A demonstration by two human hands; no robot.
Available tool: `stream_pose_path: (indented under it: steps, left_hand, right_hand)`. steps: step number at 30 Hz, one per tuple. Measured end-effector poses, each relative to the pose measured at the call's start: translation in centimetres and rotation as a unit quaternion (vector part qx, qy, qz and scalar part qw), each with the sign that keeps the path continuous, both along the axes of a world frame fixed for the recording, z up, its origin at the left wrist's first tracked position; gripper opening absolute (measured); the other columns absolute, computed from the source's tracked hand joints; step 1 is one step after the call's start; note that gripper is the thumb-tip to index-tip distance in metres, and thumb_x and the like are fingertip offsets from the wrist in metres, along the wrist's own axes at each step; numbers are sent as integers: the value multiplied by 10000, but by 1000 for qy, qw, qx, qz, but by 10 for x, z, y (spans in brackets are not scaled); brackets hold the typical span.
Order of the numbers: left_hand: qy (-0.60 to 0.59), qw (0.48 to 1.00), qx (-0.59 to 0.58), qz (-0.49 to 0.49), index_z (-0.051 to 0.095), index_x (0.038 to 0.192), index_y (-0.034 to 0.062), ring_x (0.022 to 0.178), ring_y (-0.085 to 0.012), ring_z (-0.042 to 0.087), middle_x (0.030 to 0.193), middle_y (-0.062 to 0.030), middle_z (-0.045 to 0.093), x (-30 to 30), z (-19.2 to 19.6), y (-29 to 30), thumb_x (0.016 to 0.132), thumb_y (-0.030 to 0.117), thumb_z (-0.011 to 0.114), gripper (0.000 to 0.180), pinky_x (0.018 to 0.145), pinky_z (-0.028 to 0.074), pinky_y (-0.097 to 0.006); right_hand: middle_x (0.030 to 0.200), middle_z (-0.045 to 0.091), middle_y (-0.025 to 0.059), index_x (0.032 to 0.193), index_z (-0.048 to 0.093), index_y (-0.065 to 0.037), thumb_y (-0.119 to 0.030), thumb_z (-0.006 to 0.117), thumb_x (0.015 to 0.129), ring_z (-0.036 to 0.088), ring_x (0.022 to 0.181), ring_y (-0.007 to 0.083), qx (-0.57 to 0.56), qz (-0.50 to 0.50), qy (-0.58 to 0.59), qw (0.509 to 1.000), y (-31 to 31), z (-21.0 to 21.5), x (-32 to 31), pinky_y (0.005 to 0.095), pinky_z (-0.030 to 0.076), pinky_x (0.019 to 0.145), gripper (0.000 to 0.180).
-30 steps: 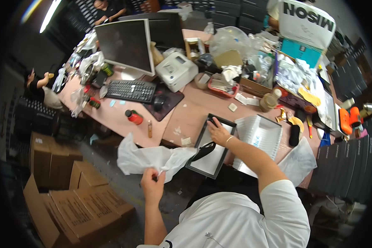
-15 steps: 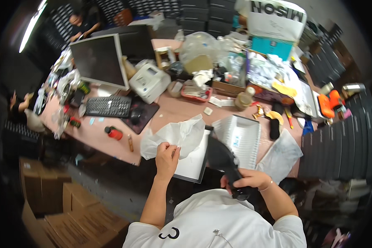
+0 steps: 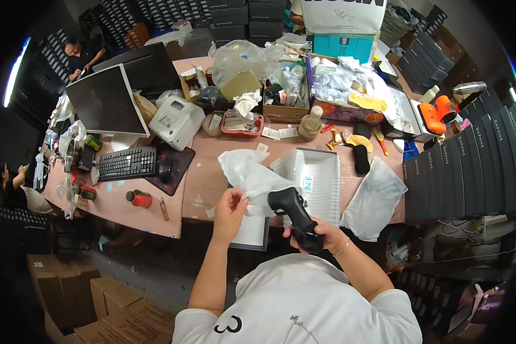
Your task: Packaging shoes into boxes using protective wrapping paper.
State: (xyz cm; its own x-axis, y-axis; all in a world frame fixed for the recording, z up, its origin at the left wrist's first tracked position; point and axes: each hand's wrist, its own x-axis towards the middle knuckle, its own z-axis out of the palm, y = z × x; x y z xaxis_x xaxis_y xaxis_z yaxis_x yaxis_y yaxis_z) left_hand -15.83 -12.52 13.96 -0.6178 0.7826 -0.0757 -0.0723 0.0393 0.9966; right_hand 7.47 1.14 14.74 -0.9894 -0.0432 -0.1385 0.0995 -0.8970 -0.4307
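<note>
The pink table [image 3: 212,172] spreads before me, an open shoe box [image 3: 318,183] lined with ridged plastic at its near edge. My left hand [image 3: 230,207] pinches a corner of the white tissue paper [image 3: 249,175], which billows up over the table edge; it looks feather-light, limp and easily torn, so I would take it by a gathered fold, not a single layer. My right hand [image 3: 321,235] is wrapped tight round the black shoe [image 3: 292,209], held near my chest; it seems stiff and light, best gripped at the heel
</note>
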Motion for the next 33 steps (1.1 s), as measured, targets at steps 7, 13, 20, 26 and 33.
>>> stream_pose_path:
  steps: [7, 13, 20, 26, 33]
  left_hand:
    - [195, 980, -32, -11, 656, 986, -9, 701, -163, 549, 842, -86, 571, 30, 22, 33, 855, 76, 638, 157, 639, 457, -280]
    - [366, 924, 98, -50, 687, 984, 41, 699, -202, 564, 858, -85, 560, 50, 56, 24, 770, -8, 660, 221, 601, 459, -292]
    - [424, 859, 236, -163, 697, 993, 61, 687, -222, 573, 817, -49, 574, 96, 47, 46, 653, -62, 695, 361, 583, 472, -319]
    - [337, 905, 172, -193, 696, 994, 60, 667, -203, 586, 839, -67, 577, 95, 25, 28, 714, -83, 674, 316, 580, 480, -286]
    - [295, 910, 211, -201, 676, 1002, 49, 693, -200, 604, 865, -72, 596, 120, 54, 30, 731, -103, 650, 312, 589, 500, -282]
  right_hand:
    - [1101, 563, 270, 1273, 407, 54, -389, 712, 717, 632, 686, 292, -64, -1, 36, 997, -2, -14, 8, 313, 502, 430, 773]
    - [1047, 600, 208, 1260, 448, 1, -405, 721, 742, 620, 682, 221, 89, 9, -30, 996, 12, 15, 0, 312, 526, 550, 712]
    - [1073, 621, 101, 1245, 521, -9, -221, 605, 897, 625, 922, 204, 252, -240, -138, 927, 4, -26, -18, 308, 532, 768, 416]
    - [1151, 603, 111, 1258, 510, -5, -171, 552, 929, 609, 986, 210, -47, -254, -88, 962, 22, 8, -9, 307, 509, 868, 372]
    - [1272, 517, 111, 1295, 479, -28, -206, 485, 959, 482, 1174, 201, 601, -241, -68, 759, 19, -29, -18, 306, 379, 1030, 380]
